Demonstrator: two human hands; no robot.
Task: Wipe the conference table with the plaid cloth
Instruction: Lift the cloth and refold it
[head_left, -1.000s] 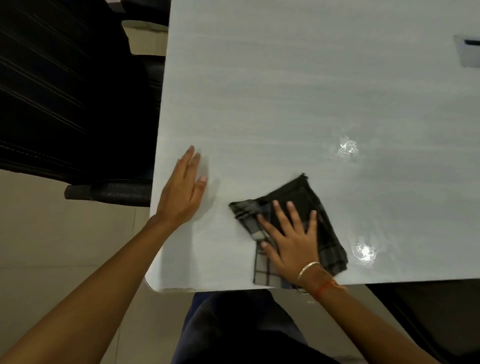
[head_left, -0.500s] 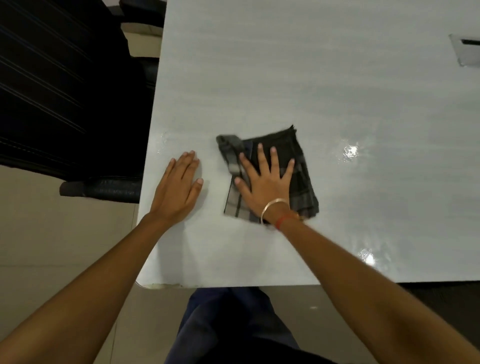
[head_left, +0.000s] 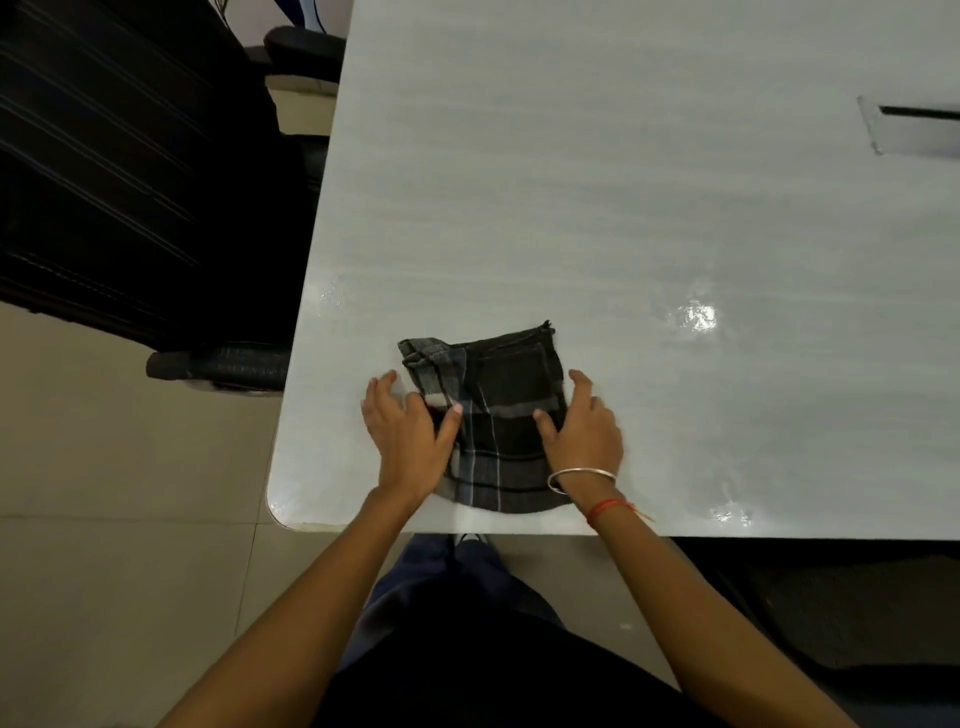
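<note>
Fingers first: on the left hand (head_left: 408, 436) the thumb lies on top of the cloth (head_left: 498, 415). The other fingers (head_left: 384, 382) curl down along its left side, so it reads as a pinch on that edge, though I can't see whether the tips go under. The right hand (head_left: 584, 431) mirrors it, thumb on the fabric and fingers bent round the right side. Both hands grip the cloth by its sides, and neither palm is flat on it.

The cloth sits on the table (head_left: 571, 208) close to the near-left corner, its near end just short of the near edge.

My guess is this is squaring up the folded pad before a wiping pass. To do that well:
- Keep the layers stacked so no flap trails.
- Lift or turn it by both sides evenly.
- Lay it back down flat before putting a palm on it.
- Don't let it slide off the near edge, it's really close.

The shiny wet patches (head_left: 698, 316) off to the right look like they want a pass next.

The cloth is a rough rectangle, only slightly longer than wide. Its long axis runs from the near edge toward the far edge, with the far end leaning a bit left. There's a grey folded corner at far-left and a small pointed tip at far-right, and the rounded end faces the person.
</note>
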